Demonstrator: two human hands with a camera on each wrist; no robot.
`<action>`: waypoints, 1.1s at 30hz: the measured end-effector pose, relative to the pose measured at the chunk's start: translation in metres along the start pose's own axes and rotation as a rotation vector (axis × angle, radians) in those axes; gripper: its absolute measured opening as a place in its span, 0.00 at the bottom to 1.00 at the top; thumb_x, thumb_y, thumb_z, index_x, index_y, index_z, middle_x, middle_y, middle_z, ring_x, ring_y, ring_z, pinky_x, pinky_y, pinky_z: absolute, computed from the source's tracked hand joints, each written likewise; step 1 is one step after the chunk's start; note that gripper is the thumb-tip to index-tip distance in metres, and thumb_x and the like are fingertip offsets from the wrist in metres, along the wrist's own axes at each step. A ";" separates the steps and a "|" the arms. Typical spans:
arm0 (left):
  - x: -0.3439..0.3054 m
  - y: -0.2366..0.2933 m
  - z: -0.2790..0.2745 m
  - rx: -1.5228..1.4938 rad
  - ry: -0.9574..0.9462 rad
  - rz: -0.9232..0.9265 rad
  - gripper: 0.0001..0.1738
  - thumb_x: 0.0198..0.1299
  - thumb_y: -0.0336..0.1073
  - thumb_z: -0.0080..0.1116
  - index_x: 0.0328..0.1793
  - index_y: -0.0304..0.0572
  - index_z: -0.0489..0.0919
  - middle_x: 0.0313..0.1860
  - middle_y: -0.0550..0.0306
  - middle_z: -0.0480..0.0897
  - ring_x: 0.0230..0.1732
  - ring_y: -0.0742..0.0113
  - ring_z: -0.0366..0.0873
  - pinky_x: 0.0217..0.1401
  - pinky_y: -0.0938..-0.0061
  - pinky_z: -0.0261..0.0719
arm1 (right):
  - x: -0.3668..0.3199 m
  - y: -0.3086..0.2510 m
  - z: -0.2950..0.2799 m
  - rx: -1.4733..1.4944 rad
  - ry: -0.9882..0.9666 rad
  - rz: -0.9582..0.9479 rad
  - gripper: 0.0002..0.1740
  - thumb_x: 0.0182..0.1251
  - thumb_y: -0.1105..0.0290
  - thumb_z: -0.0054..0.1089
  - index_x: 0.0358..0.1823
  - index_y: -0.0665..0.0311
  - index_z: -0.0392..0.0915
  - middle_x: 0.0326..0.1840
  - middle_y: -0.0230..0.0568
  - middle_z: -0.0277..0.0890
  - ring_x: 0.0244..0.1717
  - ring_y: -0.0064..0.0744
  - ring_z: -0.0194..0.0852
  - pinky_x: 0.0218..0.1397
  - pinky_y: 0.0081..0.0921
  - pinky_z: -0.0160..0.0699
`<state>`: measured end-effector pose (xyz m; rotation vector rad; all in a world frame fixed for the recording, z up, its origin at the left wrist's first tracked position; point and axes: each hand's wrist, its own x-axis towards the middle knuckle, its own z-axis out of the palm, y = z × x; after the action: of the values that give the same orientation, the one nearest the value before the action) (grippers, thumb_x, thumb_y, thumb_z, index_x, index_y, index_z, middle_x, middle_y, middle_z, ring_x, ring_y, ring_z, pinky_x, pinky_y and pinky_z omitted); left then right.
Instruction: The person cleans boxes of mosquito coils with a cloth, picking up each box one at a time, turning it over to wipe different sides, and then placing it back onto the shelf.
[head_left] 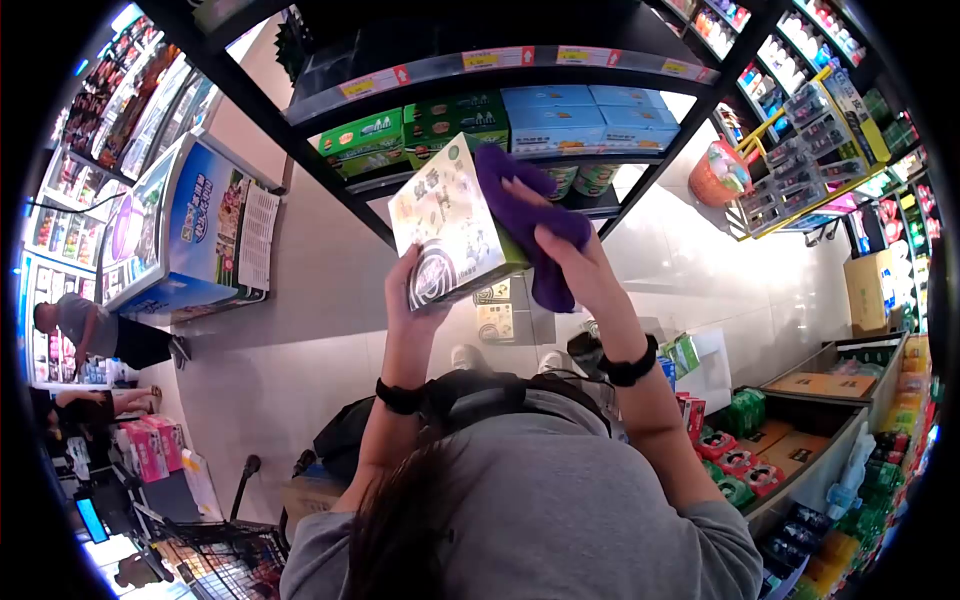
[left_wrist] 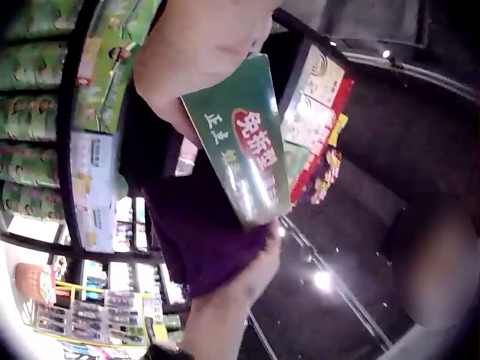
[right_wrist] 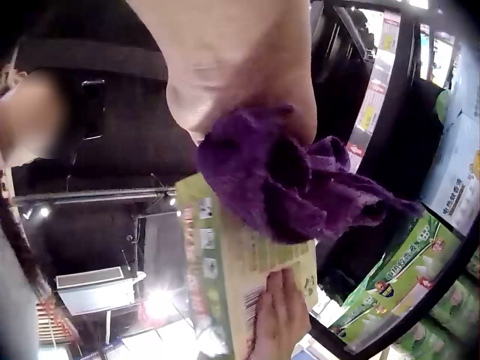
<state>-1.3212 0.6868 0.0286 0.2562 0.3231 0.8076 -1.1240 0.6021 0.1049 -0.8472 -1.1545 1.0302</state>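
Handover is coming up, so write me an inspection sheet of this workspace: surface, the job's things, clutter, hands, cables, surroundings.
Surface: black shelf with price tags; the tier below carries green boxes and blue boxes.
Job's things: white-and-green box, held tilted off the shelf; purple cloth against its edge.
Clutter: patterned packs low beneath the held box; what they rest on is unclear.
Hands: left hand grips the box; right hand holds the cloth.
Cables: a thin dark line at the head view's left edge may be one; too small to tell.
Surroundings: orange basket, yellow rack, bystander in dark shorts.
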 end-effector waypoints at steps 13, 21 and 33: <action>0.003 -0.015 -0.020 0.037 -0.156 0.191 0.28 0.60 0.48 0.47 0.61 0.38 0.65 0.55 0.48 0.74 0.56 0.50 0.72 0.57 0.52 0.70 | -0.041 0.065 0.040 0.423 0.435 -0.049 0.33 0.62 0.63 0.58 0.63 0.70 0.55 0.58 0.39 0.63 0.57 0.27 0.62 0.60 0.27 0.63; 0.015 0.000 -0.019 0.394 -0.134 0.348 0.45 0.48 0.38 0.64 0.70 0.47 0.50 0.62 0.57 0.64 0.65 0.59 0.59 0.64 0.58 0.59 | -0.011 0.021 0.036 -0.036 0.533 -0.163 0.28 0.55 0.65 0.65 0.53 0.71 0.67 0.49 0.39 0.71 0.48 0.26 0.68 0.53 0.23 0.68; 0.003 0.016 0.020 0.673 -0.161 0.467 0.32 0.51 0.46 0.64 0.56 0.36 0.67 0.44 0.55 0.78 0.43 0.68 0.76 0.44 0.73 0.75 | 0.004 0.011 0.018 -0.163 0.292 -0.126 0.28 0.57 0.72 0.61 0.58 0.71 0.63 0.52 0.39 0.69 0.51 0.26 0.64 0.56 0.24 0.62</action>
<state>-1.3224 0.6978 0.0525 1.0512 0.3817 1.1112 -1.1432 0.6094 0.1001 -1.0039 -1.0368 0.6889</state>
